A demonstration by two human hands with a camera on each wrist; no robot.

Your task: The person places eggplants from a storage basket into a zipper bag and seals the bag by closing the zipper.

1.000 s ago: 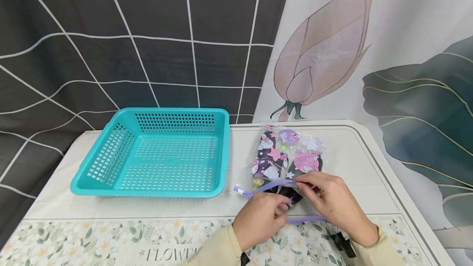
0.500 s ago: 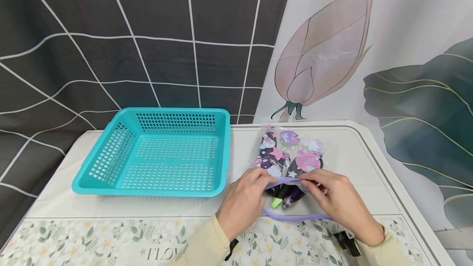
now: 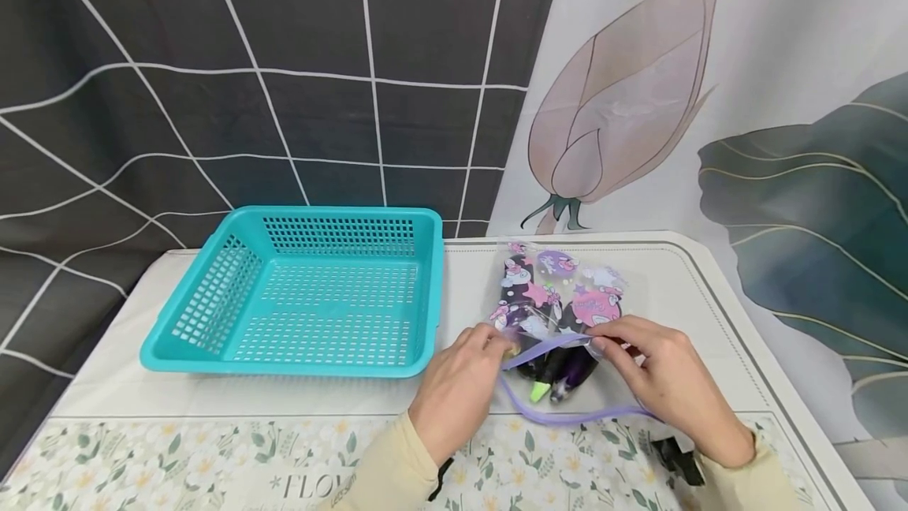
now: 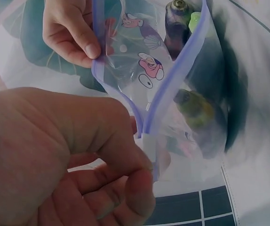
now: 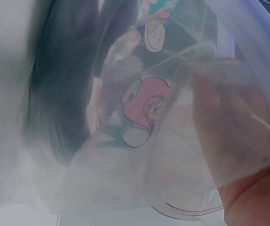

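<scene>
A clear zip bag (image 3: pixel 542 290) with cartoon prints and purple zipper strips lies on the table's right half, its mouth open towards me. Through the film show several dark, long, rounded things (image 3: pixel 573 373), one with a bright green tip (image 3: pixel 540 392); their kind is unclear. My left hand (image 3: pixel 457 393) pinches the zipper's left end by the white slider (image 4: pixel 146 145), where both strips meet. At the upper strip, thumb and fingers of my right hand (image 3: pixel 670 377) grip the bag's edge. In the right wrist view, film partly covers the right hand (image 5: pixel 241 122).
A turquoise perforated basket (image 3: pixel 326 314) stands left of the bag, nothing inside it. A floral mat (image 3: pixel 213 456) runs along the table's near side. Behind the table (image 3: pixel 681 282) hang a dark grid cloth (image 3: pixel 312 117) and a flower-printed curtain (image 3: pixel 638 85).
My left hand has shifted left from the bag's middle to the zipper's end. The mouth has spread wider, with the dark things and green tip showing more. The right hand has slid slightly right.
</scene>
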